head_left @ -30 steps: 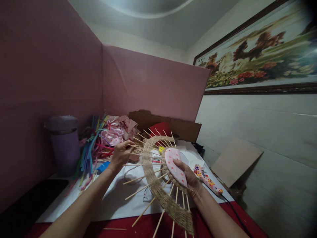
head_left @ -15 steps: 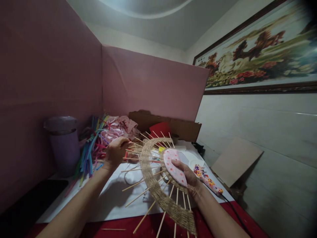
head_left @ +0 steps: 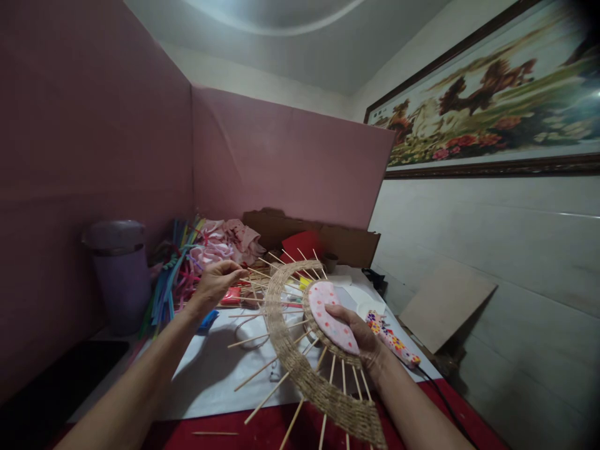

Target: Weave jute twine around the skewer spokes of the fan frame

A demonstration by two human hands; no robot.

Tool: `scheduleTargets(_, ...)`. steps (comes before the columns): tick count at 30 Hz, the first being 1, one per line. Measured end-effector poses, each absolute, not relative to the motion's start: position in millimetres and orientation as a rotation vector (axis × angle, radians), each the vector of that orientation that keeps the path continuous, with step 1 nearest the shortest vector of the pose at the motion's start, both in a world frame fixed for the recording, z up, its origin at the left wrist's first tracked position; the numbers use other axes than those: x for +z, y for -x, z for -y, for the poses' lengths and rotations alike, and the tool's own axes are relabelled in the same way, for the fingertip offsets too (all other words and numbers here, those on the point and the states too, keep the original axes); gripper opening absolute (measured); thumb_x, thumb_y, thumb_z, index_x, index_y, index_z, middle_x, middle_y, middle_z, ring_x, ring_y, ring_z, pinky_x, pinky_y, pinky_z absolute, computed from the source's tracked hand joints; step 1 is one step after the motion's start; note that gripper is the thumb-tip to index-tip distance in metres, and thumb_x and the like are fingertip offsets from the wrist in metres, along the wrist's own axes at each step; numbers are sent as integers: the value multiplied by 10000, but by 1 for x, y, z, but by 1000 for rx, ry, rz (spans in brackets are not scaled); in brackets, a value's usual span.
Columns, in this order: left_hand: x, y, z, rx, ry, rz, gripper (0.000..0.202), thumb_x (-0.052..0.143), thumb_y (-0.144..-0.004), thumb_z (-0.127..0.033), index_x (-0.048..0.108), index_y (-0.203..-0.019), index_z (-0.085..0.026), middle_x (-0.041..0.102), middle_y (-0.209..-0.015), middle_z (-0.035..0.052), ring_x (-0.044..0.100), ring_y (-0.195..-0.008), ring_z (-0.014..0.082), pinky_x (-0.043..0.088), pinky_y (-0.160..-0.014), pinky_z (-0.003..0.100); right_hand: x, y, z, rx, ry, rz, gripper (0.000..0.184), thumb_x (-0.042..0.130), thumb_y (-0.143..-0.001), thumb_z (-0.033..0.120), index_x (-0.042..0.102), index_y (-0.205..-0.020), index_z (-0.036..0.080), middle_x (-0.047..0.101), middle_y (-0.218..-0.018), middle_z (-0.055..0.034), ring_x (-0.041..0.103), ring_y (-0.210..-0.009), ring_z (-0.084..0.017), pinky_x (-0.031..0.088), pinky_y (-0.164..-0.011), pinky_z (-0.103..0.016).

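A half-round fan-like piece (head_left: pixel 281 340) of thin wooden sticks has a broad band of twisted tan cord woven through it. At its inner edge sits a half-round pad of pink cloth with red dots (head_left: pixel 328 312). My right hand (head_left: pixel 359 337) grips this padded part, thumb on the cloth and fingers hidden behind. To the left, my left hand (head_left: pixel 218 284) is raised with fingertips pinched at the outer end of one wooden stick (head_left: pixel 257 273). The lower end of the woven band hangs over the red table edge.
Coloured strips (head_left: pixel 164 287) and crumpled pink cloth (head_left: pixel 229 240) lie behind my left hand, beside a purple tumbler (head_left: pixel 122 281). A flower-patterned tool with a cord (head_left: pixel 394 340) rests at right. One loose stick (head_left: pixel 214 433) lies on the red cloth (head_left: pixel 178 437).
The woven piece has turned slightly, its lower end swinging right and its upper end left. My left hand has shifted a little, and a red packet and blue item now show near it.
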State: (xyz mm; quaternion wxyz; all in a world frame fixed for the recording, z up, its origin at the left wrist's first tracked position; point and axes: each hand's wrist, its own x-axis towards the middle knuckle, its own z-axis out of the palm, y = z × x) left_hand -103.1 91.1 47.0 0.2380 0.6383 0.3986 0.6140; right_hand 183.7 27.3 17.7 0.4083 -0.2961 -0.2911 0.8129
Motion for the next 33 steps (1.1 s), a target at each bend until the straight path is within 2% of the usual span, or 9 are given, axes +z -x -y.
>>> scheduleTargets(5, 46, 97, -88, 1592, -1738, -1033, 187, 669, -589, -312, 631, -583, -129, 583, -532, 3, 502, -509, 105, 389, -490, 208, 16, -183, -26, 2054, 729, 725, 314, 448, -801, 239, 555, -996, 17, 694, -727, -125, 655, -605, -156, 514, -614, -246)
scheduleTargets(11, 40, 94, -86, 1473, -1796, -887, 172, 635, -642, -301, 677, -705, -147, 638, -734, 53, 564, -708, 166, 436, -667, 279, 15, -184, -27, 2056, 741, 718, 343, 435, -801, 252, 545, -1023, 15, 694, -755, -134, 659, -642, -165, 514, -648, -260)
scheduleTargets(16, 33, 95, -90, 1411, -1738, -771, 181, 639, -657, -270, 693, -783, -152, 634, -850, 82, 563, -808, 201, 433, -722, 314, 16, -184, -26, 2036, 757, 718, 341, 427, -805, 254, 550, -1012, 13, 694, -747, -134, 658, -632, -161, 512, -651, -256)
scheduleTargets(22, 36, 79, -81, 1377, -1694, -859, 180, 653, -638, -289, 698, -721, -136, 582, -733, 54, 536, -670, 154, 432, -611, 280, 17, -182, -21, 2042, 792, 744, 325, 432, -803, 243, 562, -999, 19, 695, -750, -131, 657, -631, -150, 509, -656, -240)
scheduleTargets(27, 42, 81, -79, 1400, -1759, -876, 185, 649, -634, -304, 694, -695, -135, 588, -716, 50, 539, -668, 139, 424, -605, 258, 17, -183, -22, 2029, 809, 776, 334, 422, -804, 251, 571, -986, 13, 693, -731, -135, 658, -624, -159, 512, -652, -249)
scheduleTargets(31, 41, 89, -87, 1429, -1734, -968, 170, 677, -578, -292, 637, -564, -127, 561, -549, 7, 500, -507, 104, 389, -487, 225, 15, -184, -23, 2035, 811, 814, 325, 416, -800, 249, 581, -959, 18, 692, -712, -135, 659, -612, -170, 518, -623, -255)
scheduleTargets(33, 40, 92, -90, 1469, -1718, -987, 166, 666, -582, -286, 615, -558, -130, 550, -506, -5, 478, -468, 95, 364, -454, 213, 14, -183, -23, 2052, 798, 809, 332, 417, -801, 253, 575, -974, 18, 693, -726, -136, 658, -618, -163, 515, -636, -250)
